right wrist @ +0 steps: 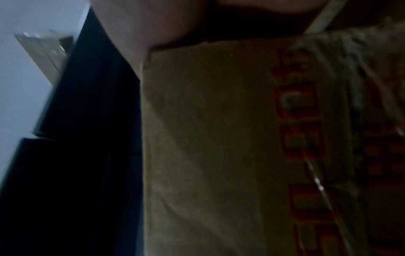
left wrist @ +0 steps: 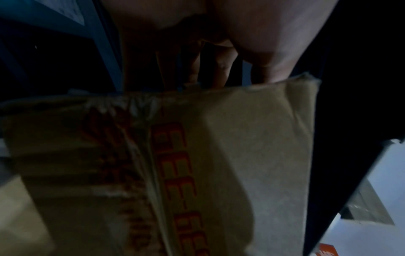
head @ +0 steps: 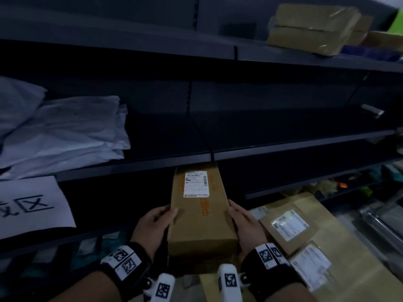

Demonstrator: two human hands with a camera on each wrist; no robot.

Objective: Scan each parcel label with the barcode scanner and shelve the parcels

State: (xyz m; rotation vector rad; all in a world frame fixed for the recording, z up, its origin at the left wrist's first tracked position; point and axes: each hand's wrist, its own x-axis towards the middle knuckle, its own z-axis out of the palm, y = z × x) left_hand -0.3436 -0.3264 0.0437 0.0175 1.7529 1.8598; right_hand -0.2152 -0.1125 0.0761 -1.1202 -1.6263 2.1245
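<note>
A long brown cardboard parcel (head: 199,212) with orange print and a white label (head: 196,184) is held lengthwise, its far end just under the front edge of the dark middle shelf (head: 283,147). My left hand (head: 156,225) grips its left side, thumb on top. My right hand (head: 244,223) grips its right side. The left wrist view shows my fingers (left wrist: 221,69) behind the box (left wrist: 241,147). Close up in the right wrist view is the box side (right wrist: 208,138). No barcode scanner is in view.
White folded bags (head: 65,131) lie on the left of the middle shelf. A paper sign (head: 32,205) hangs below them. Taped brown parcels (head: 311,27) sit on the top shelf. Labelled brown parcels (head: 290,227) are stacked lower right.
</note>
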